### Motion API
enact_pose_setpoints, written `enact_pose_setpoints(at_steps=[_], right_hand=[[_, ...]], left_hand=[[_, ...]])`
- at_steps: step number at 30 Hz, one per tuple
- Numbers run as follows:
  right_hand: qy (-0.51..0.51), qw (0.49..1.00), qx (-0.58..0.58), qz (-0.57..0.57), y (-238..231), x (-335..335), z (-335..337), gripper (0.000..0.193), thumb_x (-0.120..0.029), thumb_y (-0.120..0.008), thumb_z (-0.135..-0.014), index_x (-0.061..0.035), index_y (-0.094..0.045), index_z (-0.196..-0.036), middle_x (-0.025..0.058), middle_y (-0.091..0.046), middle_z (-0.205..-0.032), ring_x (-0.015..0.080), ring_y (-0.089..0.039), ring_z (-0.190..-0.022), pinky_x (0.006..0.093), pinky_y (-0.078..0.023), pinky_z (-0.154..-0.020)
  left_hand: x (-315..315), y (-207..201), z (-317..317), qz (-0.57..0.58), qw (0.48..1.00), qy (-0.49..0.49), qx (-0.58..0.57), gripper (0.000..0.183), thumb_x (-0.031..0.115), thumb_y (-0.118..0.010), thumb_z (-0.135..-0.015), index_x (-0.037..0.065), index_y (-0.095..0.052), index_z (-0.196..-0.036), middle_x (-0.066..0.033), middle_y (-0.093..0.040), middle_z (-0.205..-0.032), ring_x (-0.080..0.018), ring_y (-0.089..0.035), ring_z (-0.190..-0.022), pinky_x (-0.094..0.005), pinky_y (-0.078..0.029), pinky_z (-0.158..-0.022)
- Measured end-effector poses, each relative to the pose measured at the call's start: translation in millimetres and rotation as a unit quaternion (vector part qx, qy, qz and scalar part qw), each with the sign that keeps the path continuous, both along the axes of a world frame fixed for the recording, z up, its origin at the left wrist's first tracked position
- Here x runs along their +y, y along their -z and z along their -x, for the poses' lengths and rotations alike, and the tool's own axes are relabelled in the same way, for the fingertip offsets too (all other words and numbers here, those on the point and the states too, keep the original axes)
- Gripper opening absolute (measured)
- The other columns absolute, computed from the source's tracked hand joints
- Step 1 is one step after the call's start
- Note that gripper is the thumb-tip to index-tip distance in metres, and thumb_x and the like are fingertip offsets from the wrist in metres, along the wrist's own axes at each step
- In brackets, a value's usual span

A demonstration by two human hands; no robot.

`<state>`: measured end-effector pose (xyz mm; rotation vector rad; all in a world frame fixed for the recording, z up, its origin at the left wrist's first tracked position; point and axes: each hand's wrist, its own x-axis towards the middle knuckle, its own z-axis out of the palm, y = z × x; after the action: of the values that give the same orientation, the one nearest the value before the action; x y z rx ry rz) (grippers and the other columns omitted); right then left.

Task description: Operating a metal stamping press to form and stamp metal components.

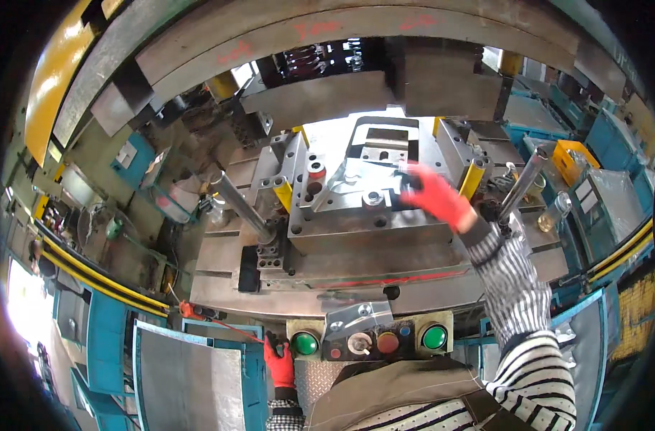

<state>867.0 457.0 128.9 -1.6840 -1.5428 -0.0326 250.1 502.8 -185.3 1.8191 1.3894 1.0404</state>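
My right hand (436,197), in a red glove, reaches over the steel die block (413,233) and is smeared by motion. Its fingers are beside the right edge of a shiny bent sheet-metal part (359,181) on the die; whether they grip it is unclear. Low in the view, my left hand (278,365), also red-gloved, is closed around the end of a thin red rod (234,329). The rod slants up left toward an orange-red and black piece (197,311) by the press bed's edge. A second sheet-metal piece (359,320) rests on the control box.
Green push buttons (434,337) flank the control box (298,327) in front of me. Steel guide posts (242,206) and yellow posts (472,179) rise around the die. The press ram (327,32) hangs overhead. Blue-framed carts (191,373) and an orange bin (575,159) stand around.
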Motion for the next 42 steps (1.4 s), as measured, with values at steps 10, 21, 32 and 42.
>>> enact_pose_setpoints(at_steps=[10,21,32,42], right_hand=[[0.13,0.917,0.13,0.353,324.2,-336.8,91.4,0.102,-0.063,-0.081,-0.083,-0.0024,-0.043,-0.156,0.0266,-0.054,-0.152,0.0431,-0.051,-0.14,0.0487,-0.043,-0.115],[0.267,0.895,0.25,0.257,364.2,-321.6,150.0,0.116,-0.051,-0.095,-0.068,0.0003,-0.039,-0.156,0.0271,-0.06,-0.142,0.0425,-0.058,-0.133,0.0502,-0.05,-0.109],[0.267,0.888,0.243,0.286,389.4,-325.7,139.6,0.122,-0.059,-0.095,-0.064,0.0007,-0.038,-0.154,0.0303,-0.058,-0.139,0.047,-0.057,-0.13,0.0543,-0.049,-0.107],[0.274,0.871,0.266,0.308,398.7,-328.1,140.1,0.123,-0.058,-0.094,-0.065,0.0006,-0.034,-0.155,0.0303,-0.056,-0.141,0.0489,-0.057,-0.13,0.0558,-0.048,-0.107]], left_hand=[[21.4,21.2,-28.6,0.332,0.937,0.096,-0.052,0.11,0.021,-0.096,-0.073,-0.006,-0.034,-0.159,-0.0235,-0.055,-0.15,-0.0303,-0.056,-0.136,-0.0424,-0.048,-0.112],[22.7,70.3,-7.5,0.225,0.972,0.068,-0.014,0.11,0.007,-0.095,-0.065,-0.009,-0.036,-0.157,-0.0212,-0.054,-0.152,-0.03,-0.055,-0.138,-0.0404,-0.047,-0.116],[26.4,73.0,-11.0,0.188,0.98,0.062,0.029,0.101,0.007,-0.091,-0.07,-0.007,-0.04,-0.156,-0.0216,-0.055,-0.15,-0.0316,-0.054,-0.139,-0.0403,-0.046,-0.116],[23.9,66.0,-13.6,0.283,0.957,0.052,-0.045,0.102,0.003,-0.09,-0.071,-0.007,-0.037,-0.157,-0.0211,-0.06,-0.145,-0.0319,-0.06,-0.132,-0.0403,-0.051,-0.111]])
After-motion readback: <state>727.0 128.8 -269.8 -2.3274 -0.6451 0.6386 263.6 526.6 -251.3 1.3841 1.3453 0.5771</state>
